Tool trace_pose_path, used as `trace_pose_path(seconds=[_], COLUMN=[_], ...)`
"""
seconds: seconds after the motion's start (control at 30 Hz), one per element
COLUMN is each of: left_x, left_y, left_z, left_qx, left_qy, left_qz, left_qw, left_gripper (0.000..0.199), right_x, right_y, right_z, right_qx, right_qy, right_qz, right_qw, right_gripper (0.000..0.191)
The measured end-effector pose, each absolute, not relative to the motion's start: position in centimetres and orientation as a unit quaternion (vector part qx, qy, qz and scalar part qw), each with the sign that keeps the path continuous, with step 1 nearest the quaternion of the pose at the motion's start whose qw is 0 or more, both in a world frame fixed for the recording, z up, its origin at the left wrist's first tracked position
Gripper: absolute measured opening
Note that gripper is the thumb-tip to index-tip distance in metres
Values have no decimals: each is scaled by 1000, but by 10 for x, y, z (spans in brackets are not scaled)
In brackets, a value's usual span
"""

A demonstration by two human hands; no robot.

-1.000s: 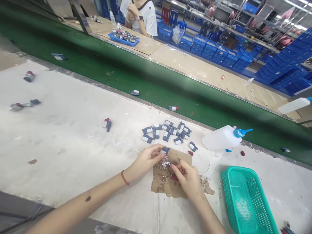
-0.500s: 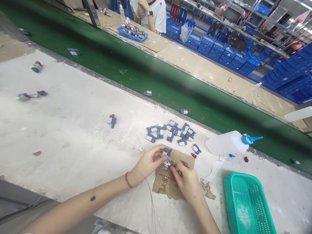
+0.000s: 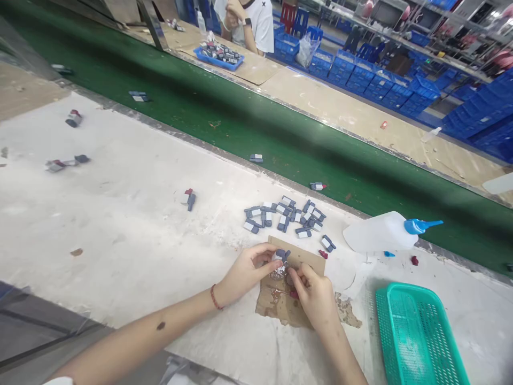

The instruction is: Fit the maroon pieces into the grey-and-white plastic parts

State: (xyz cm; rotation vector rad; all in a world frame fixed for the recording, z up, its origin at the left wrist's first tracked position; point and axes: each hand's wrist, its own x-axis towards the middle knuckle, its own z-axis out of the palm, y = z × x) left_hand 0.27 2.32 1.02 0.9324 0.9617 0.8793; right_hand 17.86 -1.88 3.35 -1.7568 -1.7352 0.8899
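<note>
Since a second ago our left hand [image 3: 246, 270] has kept its grip pinched on the small grey part [image 3: 282, 254] over the cardboard scrap [image 3: 280, 305], our right hand [image 3: 312, 294] closed just beside on something unclear; light, stiff, best held by its sides.

Left hand [image 3: 246, 272], right hand [image 3: 315, 297]: both bare, no gloves, no rings visible. Forearms bare, unsleeved to frame edge. Thin red cord bracelet [image 3: 216, 298] on left wrist. Small dark mark [image 3: 161, 325] on left forearm. Sliver of white fabric [image 3: 60, 380] near left elbow at bottom edge.
</note>
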Motion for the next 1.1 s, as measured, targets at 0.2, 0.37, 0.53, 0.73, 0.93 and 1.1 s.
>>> trace_pose_path(seconds=[0.2, 0.37, 0.53, 0.73, 0.93, 1.1], left_x=[0, 0, 0, 1, -2, -2], left_y=[27, 26, 24, 16, 10, 8], left_z=[24, 26, 20, 20, 23, 19], left_qx=[261, 214, 268, 438, 661, 710], left_qy=[382, 351, 349, 361, 340, 323], left_qz=[378, 358, 307, 311, 355, 365], left_qw=[802, 838, 844, 762, 567, 508], left_gripper=[43, 43, 51, 41, 30, 36], right_x=[180, 174, 169, 166, 164, 163], right_y=[-19, -19, -21, -26, -31, -32], right_z=[39, 39, 41, 47, 52, 50], right_qx=[-636, -600, -593, -579, -574, -574], right_qy=[-451, -385, -391, -452, -449, -448], right_qz=[475, 502, 489, 440, 440, 464], right_qw=[407, 490, 506, 516, 525, 505], right_gripper=[45, 49, 48, 44, 43, 44])
